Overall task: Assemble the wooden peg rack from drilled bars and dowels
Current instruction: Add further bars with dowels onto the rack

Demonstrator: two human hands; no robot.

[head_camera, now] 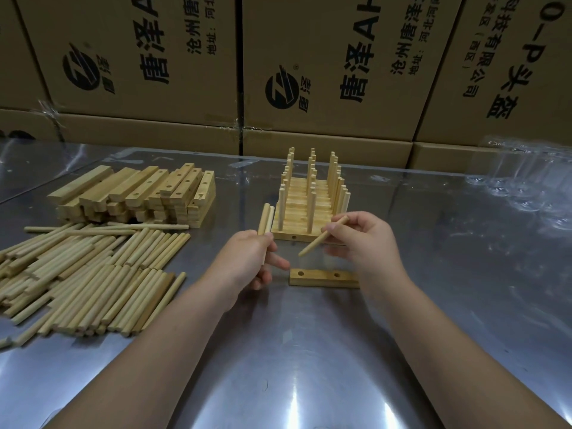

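A short drilled bar (322,277) with two visible holes lies flat on the steel table in front of me; its right end is hidden by my right wrist. My left hand (247,258) grips two dowels (266,218) that stand upright out of its fist, just left of the bar. My right hand (365,239) pinches a single dowel (322,237), tilted with its lower tip pointing down-left above the bar, apart from it. Behind my hands stands a row of assembled bars with upright pegs (309,199).
A stack of drilled bars (139,193) sits at the back left, with a wide heap of loose dowels (86,270) in front of it. Cardboard boxes (309,72) wall off the back. Clear plastic items (526,181) lie at the far right.
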